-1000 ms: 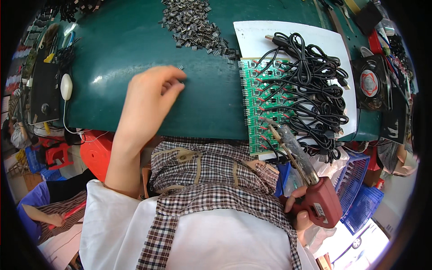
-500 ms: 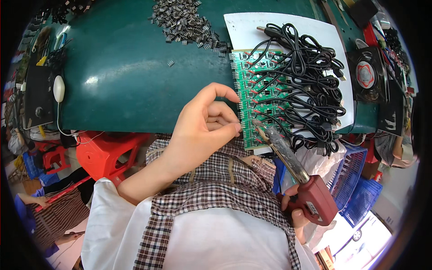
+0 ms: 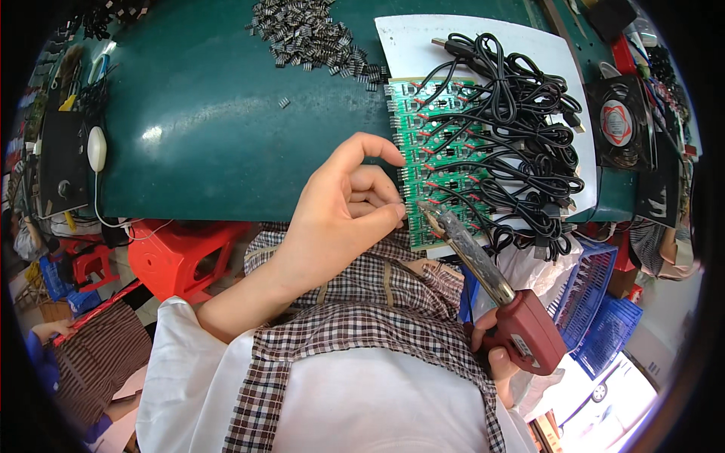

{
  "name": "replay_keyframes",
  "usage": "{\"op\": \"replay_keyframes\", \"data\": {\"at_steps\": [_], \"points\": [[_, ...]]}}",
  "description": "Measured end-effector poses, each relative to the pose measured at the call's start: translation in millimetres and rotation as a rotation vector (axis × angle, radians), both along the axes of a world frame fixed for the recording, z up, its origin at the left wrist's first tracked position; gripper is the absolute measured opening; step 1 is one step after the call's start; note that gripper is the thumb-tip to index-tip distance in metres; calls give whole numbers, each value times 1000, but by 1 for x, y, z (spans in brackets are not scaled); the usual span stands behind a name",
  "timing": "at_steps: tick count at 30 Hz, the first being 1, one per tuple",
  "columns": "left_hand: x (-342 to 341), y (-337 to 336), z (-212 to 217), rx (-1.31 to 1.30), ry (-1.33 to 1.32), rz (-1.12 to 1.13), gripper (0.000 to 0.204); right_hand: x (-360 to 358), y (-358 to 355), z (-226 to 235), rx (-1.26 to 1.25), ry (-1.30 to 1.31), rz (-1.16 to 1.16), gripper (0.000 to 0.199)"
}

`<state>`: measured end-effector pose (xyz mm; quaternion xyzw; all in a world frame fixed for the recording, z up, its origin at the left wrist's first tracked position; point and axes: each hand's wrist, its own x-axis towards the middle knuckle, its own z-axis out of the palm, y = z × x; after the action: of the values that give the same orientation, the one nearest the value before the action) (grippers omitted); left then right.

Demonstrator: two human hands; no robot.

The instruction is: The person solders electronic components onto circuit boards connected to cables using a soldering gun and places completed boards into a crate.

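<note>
A panel of green circuit boards [image 3: 412, 143] lies at the table's front edge, with metal pin connectors along its left side and red and black wires soldered on. My left hand [image 3: 332, 198] is at that left side, fingers curled, thumb and fingertips against the edge by the lower connectors. Whether a small part sits between thumb and middle finger is hidden. My right hand [image 3: 498, 366], mostly covered by the handle, is closed round a soldering iron [image 3: 483, 266] with a dark red handle. The iron slants up and left, its tip over the panel's lower boards near my left thumb.
Bundled black cables [image 3: 521, 151] lie right of the panel on a white sheet [image 3: 408, 45]. Loose small connectors [image 3: 310, 38] form a pile at the back. A fan [image 3: 621, 124] stands at right. Below are a red stool [image 3: 181, 257] and blue baskets [image 3: 604, 332].
The soldering iron's tip has shifted slightly left across the panel, toward its edge. My left hand keeps nearly the same place and pose.
</note>
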<state>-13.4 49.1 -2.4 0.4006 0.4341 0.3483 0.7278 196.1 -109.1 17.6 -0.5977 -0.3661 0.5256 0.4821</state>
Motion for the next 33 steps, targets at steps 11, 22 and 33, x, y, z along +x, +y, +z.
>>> {"op": "replay_keyframes", "data": {"at_steps": [11, 22, 33], "points": [[-1, 1, -1, -13, -24, -11, 34, 1, 2, 2, -54, -96, 39, 68], [1, 0, -3, 0, -40, -4, 34, 7, -7, -12, 34, 95, -55, 53], [1, 0, -4, 24, -33, -12, 35, 10, -3, 6, -147, 152, 12, 57]]}}
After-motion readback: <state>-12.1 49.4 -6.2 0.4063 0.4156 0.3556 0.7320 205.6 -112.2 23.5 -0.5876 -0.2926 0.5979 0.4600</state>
